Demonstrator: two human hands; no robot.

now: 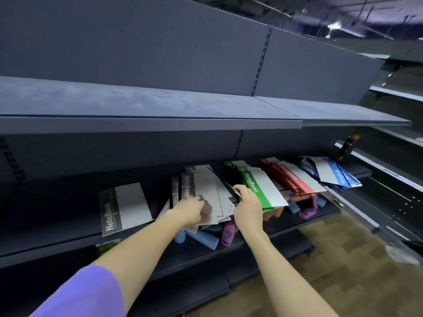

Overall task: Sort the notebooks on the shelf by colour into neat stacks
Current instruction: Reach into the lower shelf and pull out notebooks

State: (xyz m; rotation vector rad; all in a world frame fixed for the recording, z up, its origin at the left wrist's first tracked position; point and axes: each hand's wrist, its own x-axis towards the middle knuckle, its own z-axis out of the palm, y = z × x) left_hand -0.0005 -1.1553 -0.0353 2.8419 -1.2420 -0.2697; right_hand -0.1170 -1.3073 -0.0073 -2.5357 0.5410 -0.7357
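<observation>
Five groups: notebooks lie on the middle shelf (57,244) in five places, listed left to right.
Single grey notebook (124,208): lies flat and alone at the left, well apart from the rest, cover up.
Grey pile (206,191): loose and fanned, edges out of line; several covers overlap at different angles. Both hands are at this pile.
Green stack (258,188): just right of the grey pile, tilted, front corner past the shelf edge.
Red stack (290,179): right of the green stack, slanted the same way, partly covered by a pale back cover.
Blue stack (336,175): at the far right, fanned, near the shelf end.
Left hand (192,210): on the front part of the grey pile, fingers curled over the covers. The hand is motion-blurred, so whether it grips a notebook or only presses on it cannot be told.
Right hand (246,202): at the right edge of the grey pile, between it and the green stack. Thumb and fingers pinch the thin edge of a notebook.
Sleeve (87,294): purple, on the left arm, at the lower left.
Lower shelf (251,243): holds blue and purple bottles (206,239), lying on their sides beneath the notebooks.
Top shelf (137,106): dark blue, above the notebooks.
Dark bottle (344,148): upright, beyond the blue stack.
Floor (343,259): brown patterned carpet at the lower right.
</observation>
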